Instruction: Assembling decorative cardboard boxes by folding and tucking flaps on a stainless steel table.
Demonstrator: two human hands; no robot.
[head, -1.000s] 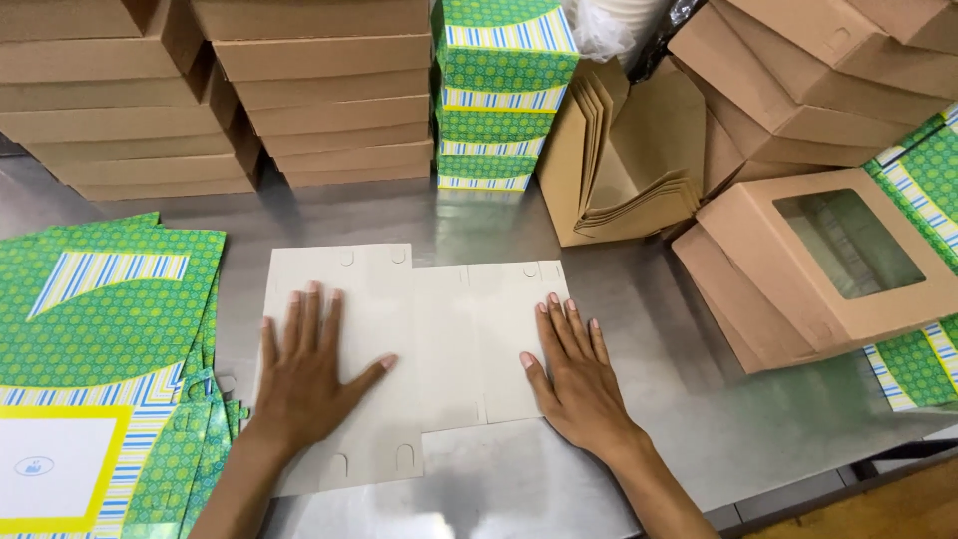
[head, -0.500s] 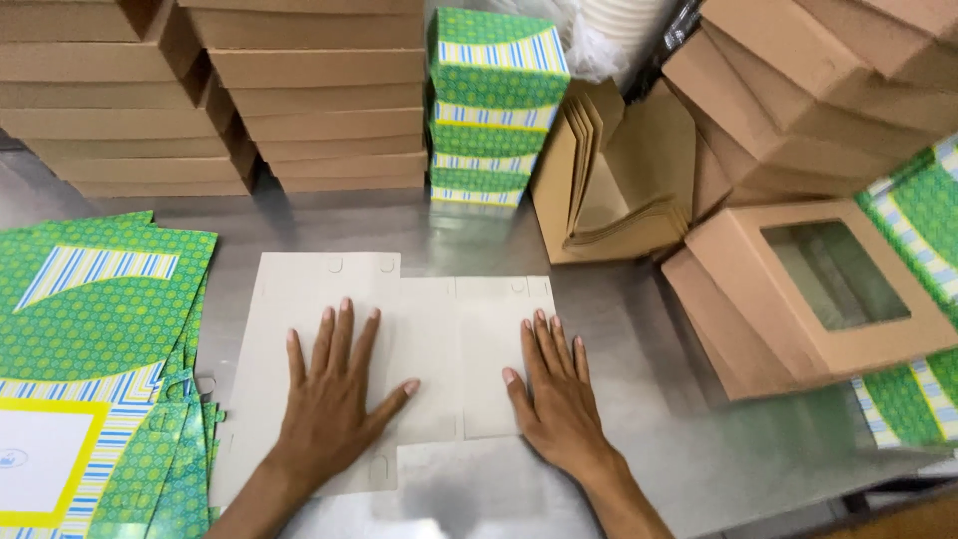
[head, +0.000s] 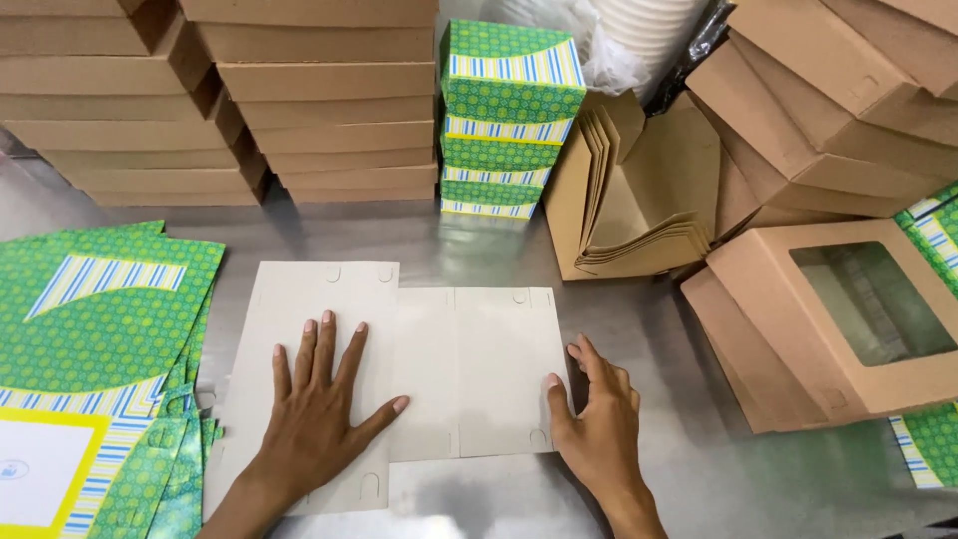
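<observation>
A flat grey cardboard box blank (head: 469,369) lies plain side up on the steel table (head: 649,329). My left hand (head: 314,409) rests flat on its left panel, fingers spread. At the blank's right edge sits my right hand (head: 599,424), fingertips curled against the edge, thumb on the card. Neither hand holds anything.
A pile of green patterned flat blanks (head: 95,339) lies at the left. Stacked brown boxes (head: 230,100) and folded green boxes (head: 509,115) stand at the back. An open brown carton (head: 639,200) and a windowed brown box (head: 838,319) sit at the right.
My right hand has slid from the top of the blank to its right edge. The left hand stays pressed on the left panel. The view has shifted a little.
</observation>
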